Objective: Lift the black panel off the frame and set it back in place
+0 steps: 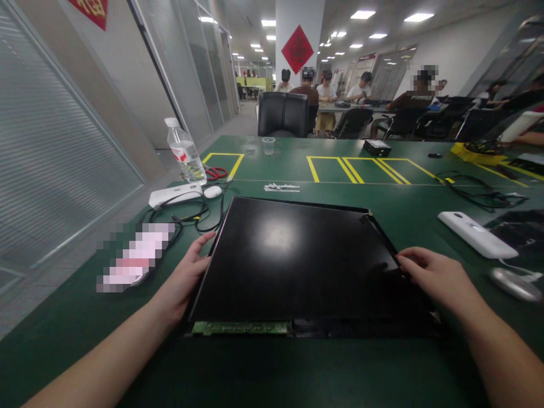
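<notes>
A black LCD screen panel lies in front of me, face up, in a dark frame. A green circuit board strip shows along its near edge. My left hand grips the panel's left edge, with some fingers hidden beside and under it. At the opposite edge, my right hand pinches the side between thumb and fingers. Overhead light reflects off the middle of the screen.
The green table carries a water bottle, red-handled scissors, black cables, white power banks, a mouse-shaped silver object and a plastic cup. Beyond are a black chair and several seated people.
</notes>
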A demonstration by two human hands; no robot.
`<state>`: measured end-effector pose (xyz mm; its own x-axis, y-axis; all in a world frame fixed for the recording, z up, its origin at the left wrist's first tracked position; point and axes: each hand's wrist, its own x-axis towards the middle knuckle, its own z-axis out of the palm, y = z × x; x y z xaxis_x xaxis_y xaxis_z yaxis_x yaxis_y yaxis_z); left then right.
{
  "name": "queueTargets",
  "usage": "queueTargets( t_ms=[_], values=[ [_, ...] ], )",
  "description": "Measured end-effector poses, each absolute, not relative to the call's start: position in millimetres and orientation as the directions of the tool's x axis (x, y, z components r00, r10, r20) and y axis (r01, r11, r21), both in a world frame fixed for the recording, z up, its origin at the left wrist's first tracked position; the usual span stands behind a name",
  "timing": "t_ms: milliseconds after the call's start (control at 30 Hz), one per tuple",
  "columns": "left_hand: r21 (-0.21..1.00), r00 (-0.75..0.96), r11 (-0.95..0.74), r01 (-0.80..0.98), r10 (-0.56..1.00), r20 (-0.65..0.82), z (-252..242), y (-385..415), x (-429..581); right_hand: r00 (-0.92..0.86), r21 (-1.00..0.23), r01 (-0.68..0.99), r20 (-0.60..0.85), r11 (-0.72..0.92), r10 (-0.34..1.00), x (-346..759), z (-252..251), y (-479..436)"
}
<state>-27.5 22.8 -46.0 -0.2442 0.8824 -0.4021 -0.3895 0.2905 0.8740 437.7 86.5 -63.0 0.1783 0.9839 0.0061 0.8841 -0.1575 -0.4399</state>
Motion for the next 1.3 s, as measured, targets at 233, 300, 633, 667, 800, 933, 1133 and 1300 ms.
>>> queueTargets(
  t_ms=[233, 300, 633, 667, 800, 933, 1133, 1300],
  values=[
    [0.862, -0.191, 0.321, -0.391, 0.888, -0.418, -36.2, 19.4, -26.0, 0.189, -0.433, 0.885, -0.002, -0.171, 0.982, 437.6, -63.0, 86.7],
    [0.869, -0.205, 0.325, -0.373, 0.885, -0.418, -34.2, 19.0, -25.7, 0.188, -0.433, 0.886, 0.006, -0.167, 0.982, 437.0, -62.3, 86.4],
    [0.962, -0.201, 0.22, -0.16, 0.947, -0.25, -35.3, 16.7, -27.9, 0.169, -0.443, 0.886, 0.03, -0.139, 0.985, 434.3, -59.4, 85.0],
    [0.966, -0.202, 0.216, -0.145, 0.949, -0.242, -35.5, 16.6, -28.6, 0.168, -0.443, 0.886, 0.034, -0.136, 0.985, 434.3, -59.4, 84.9],
    [0.969, -0.217, 0.206, -0.136, 0.948, -0.232, -32.6, 17.1, -29.5, 0.177, -0.437, 0.886, 0.014, -0.153, 0.984, 434.2, -59.0, 84.7],
    [0.933, -0.228, 0.263, -0.244, 0.92, -0.319, -24.1, 17.8, -25.2, 0.18, -0.443, 0.882, 0.004, -0.16, 0.984, 433.4, -58.3, 84.8],
    [0.945, -0.165, 0.216, -0.247, 0.951, -0.26, -17.1, 10.9, -21.3, 0.17, -0.446, 0.883, 0.021, -0.143, 0.985, 433.2, -57.9, 84.1],
    [0.967, -0.158, 0.15, -0.206, 0.97, -0.184, -27.3, 5.3, -28.9, 0.175, -0.443, 0.884, 0.02, -0.148, 0.984, 433.4, -58.1, 84.1]
  ],
)
